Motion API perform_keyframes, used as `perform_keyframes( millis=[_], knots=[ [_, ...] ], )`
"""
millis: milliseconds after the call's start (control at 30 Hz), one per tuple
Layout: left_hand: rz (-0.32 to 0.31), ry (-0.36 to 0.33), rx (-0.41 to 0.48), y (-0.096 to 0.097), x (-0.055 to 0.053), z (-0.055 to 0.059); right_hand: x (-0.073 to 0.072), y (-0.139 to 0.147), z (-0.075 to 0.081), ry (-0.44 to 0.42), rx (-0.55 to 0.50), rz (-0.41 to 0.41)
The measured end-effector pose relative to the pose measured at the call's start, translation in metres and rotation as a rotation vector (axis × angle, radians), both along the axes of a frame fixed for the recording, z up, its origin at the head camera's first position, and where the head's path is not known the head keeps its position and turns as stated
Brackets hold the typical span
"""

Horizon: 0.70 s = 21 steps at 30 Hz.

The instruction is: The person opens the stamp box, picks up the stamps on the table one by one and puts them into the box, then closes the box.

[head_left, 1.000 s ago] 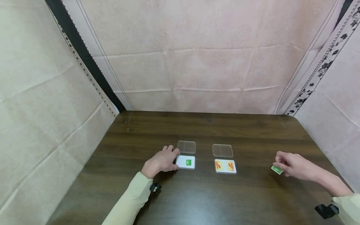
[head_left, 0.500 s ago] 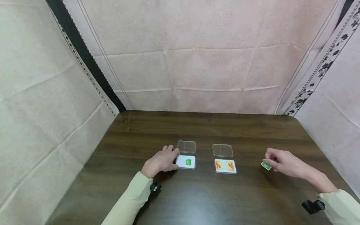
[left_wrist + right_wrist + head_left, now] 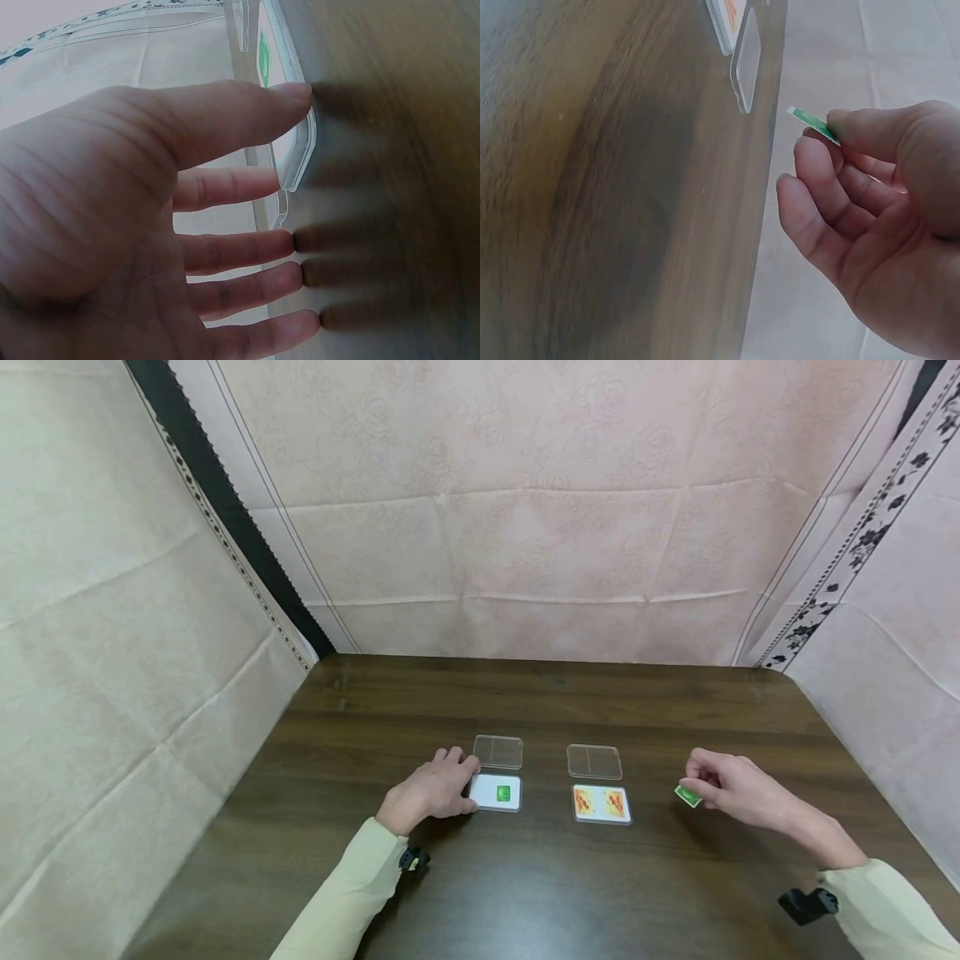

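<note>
My left hand [image 3: 431, 787] is at the left end of a shallow clear case [image 3: 487, 804] with a white face and one green square tile [image 3: 503, 793] right of its middle. Its thumb and index finger hold the case at two corners, while the other fingertips rest on the table. Over the table at the right, my right hand [image 3: 738, 787] pinches a small green tile [image 3: 815, 123] with a white edge between thumb and index finger. A second clear case [image 3: 602, 817], with two orange pictures on white, lies between the hands.
Behind the cases lie two clear plastic lids, the left lid [image 3: 498, 752] and the right lid [image 3: 594, 762], each with a line across it. The dark wooden table [image 3: 540, 893] is walled by pale cloth [image 3: 540, 543] at the back and sides.
My right hand has moved left over the table, toward the two cases, with the green tile pinched in it. The left hand and both cases have stayed in place.
</note>
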State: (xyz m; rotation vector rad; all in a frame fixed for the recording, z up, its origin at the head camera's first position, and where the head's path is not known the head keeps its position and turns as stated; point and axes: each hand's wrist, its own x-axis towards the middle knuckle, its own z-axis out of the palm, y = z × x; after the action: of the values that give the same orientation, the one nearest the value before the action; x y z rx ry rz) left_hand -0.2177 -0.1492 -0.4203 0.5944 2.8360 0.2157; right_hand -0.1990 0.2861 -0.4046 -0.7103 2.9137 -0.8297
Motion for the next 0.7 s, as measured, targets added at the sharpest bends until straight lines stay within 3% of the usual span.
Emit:
perform_keyframes(
  millis=[700],
  knots=[
    [0.007, -0.005, -0.011, 0.000, 0.000, -0.001, -0.008, -0.025, 0.006, -0.165, -0.007, 0.001]
  ],
)
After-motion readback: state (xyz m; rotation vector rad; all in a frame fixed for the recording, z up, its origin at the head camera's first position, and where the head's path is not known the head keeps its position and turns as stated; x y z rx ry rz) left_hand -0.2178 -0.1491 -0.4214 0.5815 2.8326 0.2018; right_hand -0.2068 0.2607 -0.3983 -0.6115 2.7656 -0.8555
